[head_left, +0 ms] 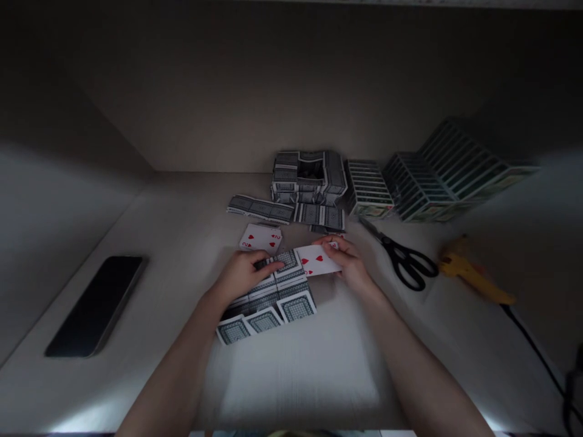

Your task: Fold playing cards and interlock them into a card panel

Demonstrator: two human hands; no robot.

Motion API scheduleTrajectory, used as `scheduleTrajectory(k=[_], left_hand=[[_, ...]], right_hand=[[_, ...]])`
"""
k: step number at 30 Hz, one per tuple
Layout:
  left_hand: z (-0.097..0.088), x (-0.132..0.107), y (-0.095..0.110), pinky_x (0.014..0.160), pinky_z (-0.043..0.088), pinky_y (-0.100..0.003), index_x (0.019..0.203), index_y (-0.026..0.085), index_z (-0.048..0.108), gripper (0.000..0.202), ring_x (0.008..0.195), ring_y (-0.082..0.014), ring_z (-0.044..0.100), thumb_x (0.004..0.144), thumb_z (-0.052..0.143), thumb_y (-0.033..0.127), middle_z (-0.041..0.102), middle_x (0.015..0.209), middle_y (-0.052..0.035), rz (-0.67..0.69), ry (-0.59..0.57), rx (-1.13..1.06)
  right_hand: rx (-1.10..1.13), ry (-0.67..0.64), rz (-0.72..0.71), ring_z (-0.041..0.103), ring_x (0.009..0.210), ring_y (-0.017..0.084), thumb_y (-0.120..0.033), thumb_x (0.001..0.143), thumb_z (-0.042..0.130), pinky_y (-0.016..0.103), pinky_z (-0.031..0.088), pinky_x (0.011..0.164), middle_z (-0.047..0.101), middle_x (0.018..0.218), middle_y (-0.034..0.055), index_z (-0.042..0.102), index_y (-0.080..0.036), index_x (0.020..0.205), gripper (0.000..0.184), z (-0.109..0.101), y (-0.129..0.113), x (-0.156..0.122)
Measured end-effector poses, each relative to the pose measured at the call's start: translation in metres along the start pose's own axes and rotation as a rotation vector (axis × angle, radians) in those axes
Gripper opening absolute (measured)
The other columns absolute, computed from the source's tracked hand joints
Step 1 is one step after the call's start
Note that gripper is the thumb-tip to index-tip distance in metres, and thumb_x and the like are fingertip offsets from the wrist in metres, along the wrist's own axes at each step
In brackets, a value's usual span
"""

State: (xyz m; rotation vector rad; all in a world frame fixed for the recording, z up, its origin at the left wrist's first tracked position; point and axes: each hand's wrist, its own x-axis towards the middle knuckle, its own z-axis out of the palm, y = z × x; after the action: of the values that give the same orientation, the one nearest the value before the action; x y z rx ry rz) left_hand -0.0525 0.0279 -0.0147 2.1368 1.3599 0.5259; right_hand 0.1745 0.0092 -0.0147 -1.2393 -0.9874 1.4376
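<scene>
A structure of folded playing cards [264, 300] with dark patterned backs lies in front of me, slightly turned. My left hand [246, 273] grips its upper left part, the thumb lying over a card. From its upper right edge a playing card with red hearts [314, 261] sticks out, face up. My right hand [348, 261] pinches that card's right end between thumb and fingers. Just behind my left hand lies a face-up two of hearts [260, 238]. How far the pinched card reaches into the structure is hidden.
Behind stand a box-like card structure [310, 176], folded card strips [262, 208] and more card strips [320, 215]. Stacked card packs [368, 188] and a larger stack [460, 170] are at the back right. Black-handled scissors [405, 261] and a yellow glue gun [473, 276] lie right; a phone [95, 306] lies left.
</scene>
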Motion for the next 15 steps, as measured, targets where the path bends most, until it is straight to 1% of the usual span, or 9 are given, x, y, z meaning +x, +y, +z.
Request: scheduleTrajectory(k=[6,9,11,13,15], left_hand=[[0.0037,-0.0017,0.0002,0.058,0.039,-0.019,0.080,0.019,0.066,0.035,0.063,-0.0107,0.057,0.074,0.050,0.050,0.067,0.073,0.0008,0.027,-0.021,-0.018],[0.0038,-0.0019,0.0005,0.060,0.040,-0.019,0.082,0.020,0.066,0.034,0.066,-0.0113,0.058,0.074,0.051,0.050,0.067,0.076,0.0011,0.032,-0.028,-0.045],[0.0036,-0.0018,0.0006,0.060,0.040,-0.019,0.082,0.020,0.066,0.034,0.066,-0.0114,0.058,0.075,0.050,0.050,0.067,0.075,0.0013,0.035,-0.037,-0.041],[0.0035,-0.0015,0.0005,0.060,0.040,-0.019,0.081,0.021,0.066,0.035,0.066,-0.0116,0.058,0.075,0.049,0.051,0.067,0.075,0.0011,0.041,-0.044,-0.024],[0.0036,-0.0012,0.0003,0.059,0.040,-0.019,0.081,0.021,0.065,0.035,0.065,-0.0115,0.058,0.076,0.048,0.051,0.067,0.074,0.0008,0.046,-0.053,-0.005]], right_hand=[[-0.033,-0.069,-0.011,0.049,0.048,0.009,-0.040,0.067,0.062,0.018,0.033,0.041,0.058,0.061,-0.0017,0.060,-0.017,0.079,0.027,-0.0076,0.0028,0.0021],[-0.105,-0.091,-0.018,0.043,0.038,0.006,-0.042,0.070,0.059,0.017,0.028,0.033,0.054,0.056,-0.0035,0.058,-0.017,0.082,0.028,-0.0076,0.0013,-0.0001],[-0.139,-0.127,-0.004,0.038,0.030,0.006,-0.044,0.073,0.055,0.017,0.024,0.027,0.051,0.050,-0.0054,0.056,-0.017,0.089,0.032,-0.0066,-0.0002,-0.0021],[-0.157,-0.175,0.008,0.038,0.026,0.007,-0.045,0.075,0.051,0.018,0.025,0.026,0.049,0.042,-0.0071,0.053,-0.017,0.097,0.035,-0.0051,-0.0007,-0.0035],[-0.175,-0.201,0.009,0.039,0.025,0.009,-0.045,0.077,0.049,0.018,0.027,0.026,0.046,0.036,-0.0080,0.051,-0.017,0.100,0.036,-0.0039,0.0005,-0.0037]])
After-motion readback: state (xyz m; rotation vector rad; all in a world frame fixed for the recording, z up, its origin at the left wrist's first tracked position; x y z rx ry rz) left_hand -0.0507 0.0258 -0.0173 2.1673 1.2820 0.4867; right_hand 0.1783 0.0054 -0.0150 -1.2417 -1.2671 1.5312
